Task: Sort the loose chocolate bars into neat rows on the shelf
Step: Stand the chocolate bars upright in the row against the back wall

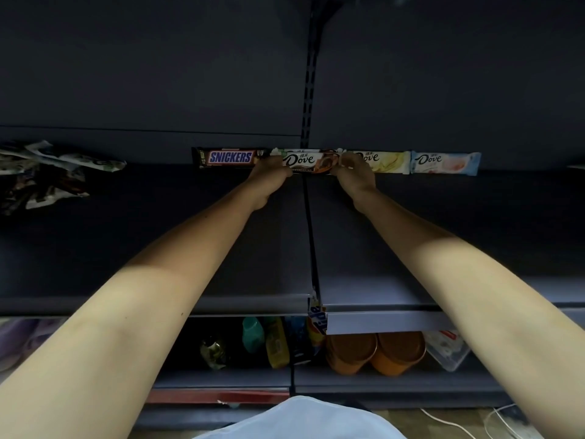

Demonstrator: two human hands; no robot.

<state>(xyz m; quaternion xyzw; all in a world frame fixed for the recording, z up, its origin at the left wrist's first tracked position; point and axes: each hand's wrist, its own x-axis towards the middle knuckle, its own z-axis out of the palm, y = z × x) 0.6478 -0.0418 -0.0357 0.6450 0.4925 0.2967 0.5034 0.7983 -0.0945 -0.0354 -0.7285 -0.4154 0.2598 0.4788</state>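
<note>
A row of chocolate bars stands along the back of the dark shelf (443,223): a Snickers bar (228,157), a brown Dove bar (308,161), a yellow Dove bar (387,161) and a pale blue Dove bar (444,163). My left hand (269,179) pinches the brown Dove bar's left end. Its right end is pinched by my right hand (356,177), which covers the start of the yellow bar. A loose heap of bars (47,175) lies at the shelf's far left.
A slotted upright (308,99) and a seam split the shelf into two bays. Below, a lower shelf holds bottles (266,340), two orange tubs (376,351) and a clear box (446,346). White cables (493,423) lie on the floor.
</note>
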